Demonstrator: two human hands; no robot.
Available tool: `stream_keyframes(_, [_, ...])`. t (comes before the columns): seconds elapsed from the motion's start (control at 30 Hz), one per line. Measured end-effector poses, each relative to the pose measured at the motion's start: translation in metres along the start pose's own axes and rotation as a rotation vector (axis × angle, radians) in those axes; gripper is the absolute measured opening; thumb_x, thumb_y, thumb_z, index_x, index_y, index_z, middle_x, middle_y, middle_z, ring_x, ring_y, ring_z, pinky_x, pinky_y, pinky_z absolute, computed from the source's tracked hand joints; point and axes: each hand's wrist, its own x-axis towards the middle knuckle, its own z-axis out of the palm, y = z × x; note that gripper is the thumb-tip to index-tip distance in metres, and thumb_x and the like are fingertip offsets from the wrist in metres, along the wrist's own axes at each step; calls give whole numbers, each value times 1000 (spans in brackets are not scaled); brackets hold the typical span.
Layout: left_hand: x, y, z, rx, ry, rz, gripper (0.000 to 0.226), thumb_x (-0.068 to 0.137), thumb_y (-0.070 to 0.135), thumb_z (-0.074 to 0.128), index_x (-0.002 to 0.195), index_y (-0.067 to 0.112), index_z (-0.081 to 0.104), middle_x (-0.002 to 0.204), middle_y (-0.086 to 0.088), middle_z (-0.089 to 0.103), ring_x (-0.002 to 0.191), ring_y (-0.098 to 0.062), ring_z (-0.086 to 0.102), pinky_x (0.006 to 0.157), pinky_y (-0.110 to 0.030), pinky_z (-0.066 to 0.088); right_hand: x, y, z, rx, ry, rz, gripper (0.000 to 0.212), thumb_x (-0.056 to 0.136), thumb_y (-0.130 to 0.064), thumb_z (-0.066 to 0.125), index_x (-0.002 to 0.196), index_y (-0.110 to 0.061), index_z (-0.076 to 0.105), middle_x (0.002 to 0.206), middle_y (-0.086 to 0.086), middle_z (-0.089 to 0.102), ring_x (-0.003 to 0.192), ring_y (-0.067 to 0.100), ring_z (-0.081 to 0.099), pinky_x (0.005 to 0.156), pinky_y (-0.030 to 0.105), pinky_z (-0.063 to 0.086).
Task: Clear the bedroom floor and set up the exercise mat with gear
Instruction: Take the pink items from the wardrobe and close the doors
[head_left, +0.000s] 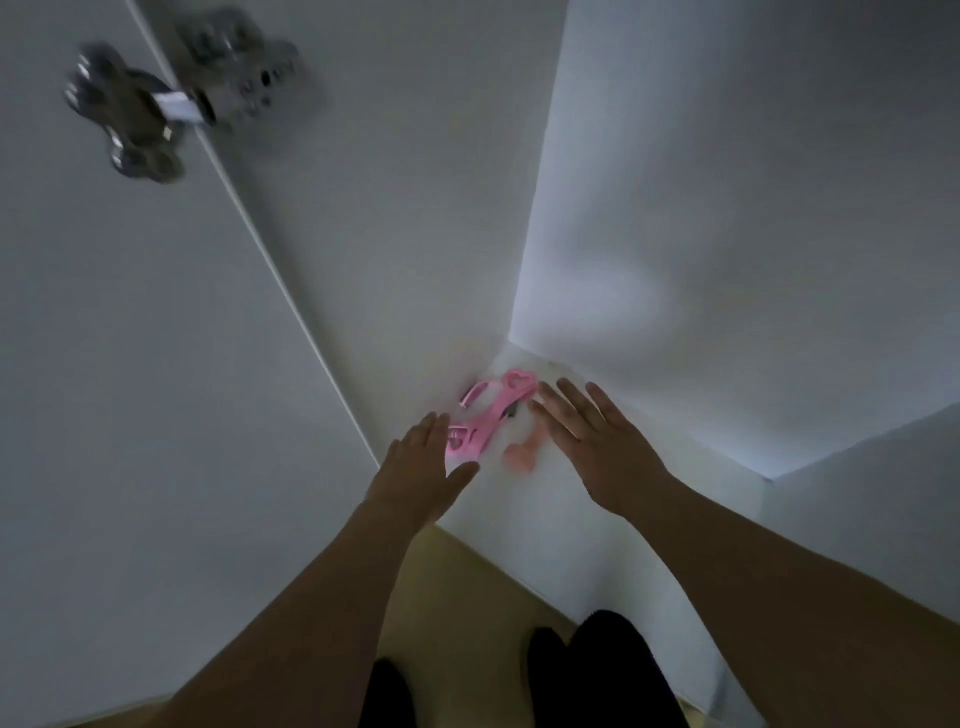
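Note:
A pink plastic item with heart-shaped cut-outs (488, 415) lies in the corner where a white door and a white wall meet, on a white ledge (524, 499). A small peach-coloured piece (522, 457) lies beside it. My left hand (421, 467) reaches to the pink item's left end with fingers straight, touching or nearly touching it. My right hand (587, 441) hovers just right of it, fingers spread and straight, holding nothing.
A white door (130, 364) with a blurred metal handle (130, 111) stands at the left. White wall panels (727, 208) rise at the right. Yellowish floor (467, 587) and my dark-clad legs (571, 675) show below.

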Motion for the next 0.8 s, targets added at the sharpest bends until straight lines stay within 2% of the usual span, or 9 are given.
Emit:
stream_keyframes(0.07, [30,-17,42,18,12,-4,81,97,58,39,158,16,5,165,-4,4,151,-19,7,123,-41,9,8,0,61,-44,10,20,63,95,-10,0,152,-9,26,160,14,20,146,33,22,116,49,17])
stream_keyframes(0.1, [52,-28,71,20,10,-3,81,97,58,38,158,17,4,165,-3,4,151,-19,7,123,-41,8,11,-2,103,-82,11,19,62,96,-11,0,153,-9,24,160,14,20,146,33,22,117,49,17])
stream_keyframes(0.2, [113,-57,148,43,24,-3,77,98,57,39,157,20,6,165,-2,4,151,-19,9,122,-41,9,20,-6,218,-167,-54,23,66,88,-12,29,153,-9,20,160,12,19,147,31,23,118,49,17])
stream_keyframes(0.4, [213,-117,276,184,36,13,75,101,48,38,157,18,-3,165,-3,-3,152,-19,-1,122,-40,2,37,-15,397,-234,-118,54,73,82,-11,38,153,-10,20,160,12,19,146,32,22,116,48,1])
stream_keyframes(0.47, [240,-125,300,215,67,17,76,101,48,38,157,17,-2,165,-3,-4,152,-19,-1,122,-41,1,48,-12,436,-274,-126,60,76,84,-10,32,153,-9,0,161,13,-3,149,32,6,113,47,-11])
stream_keyframes(0.57, [272,-129,311,211,136,5,78,101,50,38,157,16,-3,165,-4,-4,152,-21,-1,123,-42,2,72,-2,468,-316,-224,59,77,91,-8,25,144,-9,-32,148,11,-40,146,31,-23,103,48,-29])
stream_keyframes(0.63, [289,-127,313,205,161,3,79,100,51,39,157,16,-3,165,-5,-3,152,-22,0,123,-43,2,93,3,479,-298,-237,44,74,89,-10,18,140,-10,-35,146,10,-41,145,30,-24,101,48,-32])
stream_keyframes(0.7, [300,-126,315,228,169,9,80,100,51,40,157,17,-4,165,-5,-2,152,-23,1,123,-44,3,111,4,487,-257,-293,19,73,95,-16,23,139,-12,-36,146,8,-41,146,29,-24,108,45,-30])
stream_keyframes(0.8, [313,-128,317,261,195,28,80,99,51,40,157,19,-4,165,-5,-1,152,-24,2,123,-45,3,130,2,502,-265,-380,-26,90,99,-31,44,147,-13,-30,152,8,-36,146,28,-22,119,47,-8])
